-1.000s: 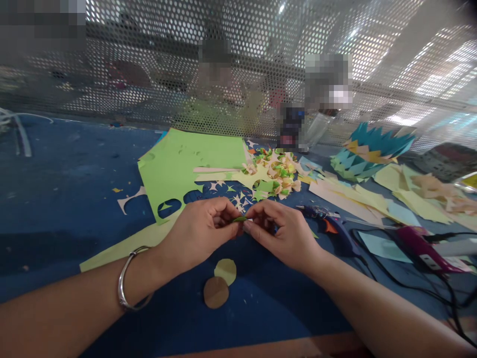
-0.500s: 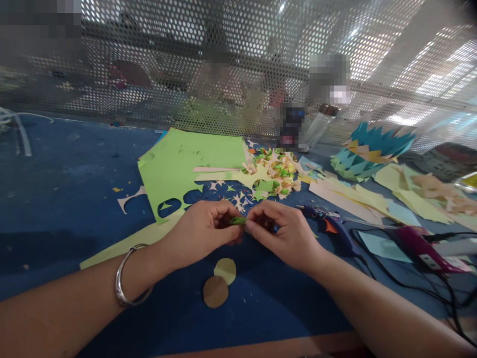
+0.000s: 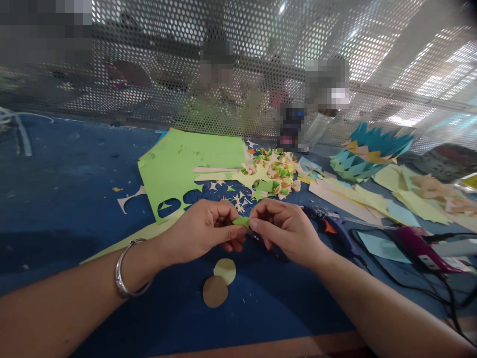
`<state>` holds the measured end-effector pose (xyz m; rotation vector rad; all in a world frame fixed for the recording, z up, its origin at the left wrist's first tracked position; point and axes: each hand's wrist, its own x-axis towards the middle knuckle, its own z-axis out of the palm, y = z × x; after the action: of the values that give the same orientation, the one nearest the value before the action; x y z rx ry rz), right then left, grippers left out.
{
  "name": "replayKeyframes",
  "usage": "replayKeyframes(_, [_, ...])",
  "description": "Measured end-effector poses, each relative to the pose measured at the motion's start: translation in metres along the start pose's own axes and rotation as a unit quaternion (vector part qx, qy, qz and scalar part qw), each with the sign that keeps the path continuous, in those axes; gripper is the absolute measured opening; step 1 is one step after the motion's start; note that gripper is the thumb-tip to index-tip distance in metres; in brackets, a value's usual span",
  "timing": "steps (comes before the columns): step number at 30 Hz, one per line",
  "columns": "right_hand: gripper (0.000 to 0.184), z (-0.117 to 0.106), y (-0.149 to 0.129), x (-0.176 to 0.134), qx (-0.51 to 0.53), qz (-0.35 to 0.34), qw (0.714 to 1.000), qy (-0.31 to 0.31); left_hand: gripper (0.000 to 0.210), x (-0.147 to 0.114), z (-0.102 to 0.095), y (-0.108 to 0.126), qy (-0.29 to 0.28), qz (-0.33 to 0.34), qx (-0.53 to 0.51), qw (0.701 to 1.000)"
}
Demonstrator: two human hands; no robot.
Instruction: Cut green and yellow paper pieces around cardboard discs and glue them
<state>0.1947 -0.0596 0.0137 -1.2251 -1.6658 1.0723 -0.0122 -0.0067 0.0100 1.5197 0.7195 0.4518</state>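
Observation:
A small folded piece of green paper (image 3: 242, 221) is pinched between my two hands above the blue table. My left hand (image 3: 203, 227), with a silver bangle on its wrist, grips it by thumb and forefinger from the left. From the right, the thumb and fingertips of my right hand (image 3: 288, 228) close on its other end. Something dark with small shiny spots shows partly below my right fingers; its kind I cannot make out. Nearer to me lie a pale yellow paper disc (image 3: 225, 271) and a brown disc (image 3: 215, 292), slightly overlapping.
A large green paper sheet (image 3: 194, 154) with round cutouts lies behind. Beside it is a pile of small folded paper pieces (image 3: 281, 171). At right are a blue glue gun (image 3: 341, 231), cables, a purple power strip (image 3: 425, 248), paper strips and a spiky paper crown (image 3: 367, 151).
The green paper has turned between my fingers, so more of its face shows. My right hand has shifted slightly, and a dark object now shows beneath it.

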Motion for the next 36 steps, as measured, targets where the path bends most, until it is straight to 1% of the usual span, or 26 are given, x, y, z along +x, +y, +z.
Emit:
replayKeyframes(5, [0.013,0.0,-0.002,0.0,0.045,-0.003,0.999,-0.009,0.022,-0.004,0.0,0.005,-0.022,0.012,0.0,1.0])
replayKeyframes(9, [0.017,-0.001,-0.003,0.0,0.056,0.005,0.998,-0.001,0.022,-0.004,0.0,0.007,-0.037,0.017,-0.011,0.999])
replayKeyframes(12, [0.021,-0.001,-0.002,0.0,0.051,0.007,0.999,0.009,0.021,-0.002,0.0,0.008,-0.021,0.024,-0.021,0.999])
replayKeyframes(15, [0.018,-0.002,-0.001,0.002,0.031,-0.001,0.999,0.018,0.02,0.0,0.002,0.008,0.019,0.024,-0.039,0.999])
replayKeyframes(17, [0.016,-0.002,0.0,0.003,0.015,-0.002,1.0,0.024,0.019,0.0,0.003,0.007,0.034,0.012,-0.054,0.998])
replayKeyframes(22, [0.015,-0.001,0.002,0.002,-0.015,-0.001,0.999,0.031,0.017,0.0,0.004,0.006,0.024,-0.004,-0.047,0.999])
replayKeyframes(25, [0.015,0.0,0.003,0.001,-0.04,0.005,0.999,0.031,0.024,0.0,0.003,0.008,0.016,-0.005,-0.022,1.0])
replayKeyframes(28, [0.014,-0.001,0.004,0.002,-0.055,0.013,0.998,0.025,0.033,-0.002,-0.001,0.011,0.009,0.001,0.041,0.999])
replayKeyframes(30, [0.013,-0.002,0.006,0.003,-0.066,0.015,0.997,0.02,0.033,-0.004,-0.006,0.014,0.01,0.023,0.133,0.991])
replayKeyframes(33, [0.011,-0.002,0.008,0.005,-0.122,-0.003,0.993,0.005,0.025,-0.009,-0.012,0.017,0.004,0.033,0.276,0.96])
replayKeyframes(35, [0.011,-0.001,0.01,0.006,-0.17,-0.007,0.985,-0.024,0.016,-0.013,-0.014,0.018,-0.016,0.028,0.334,0.942])
replayKeyframes(36, [0.011,0.0,0.01,0.006,-0.193,-0.006,0.98,-0.044,0.015,-0.014,-0.013,0.018,-0.028,0.028,0.354,0.934])
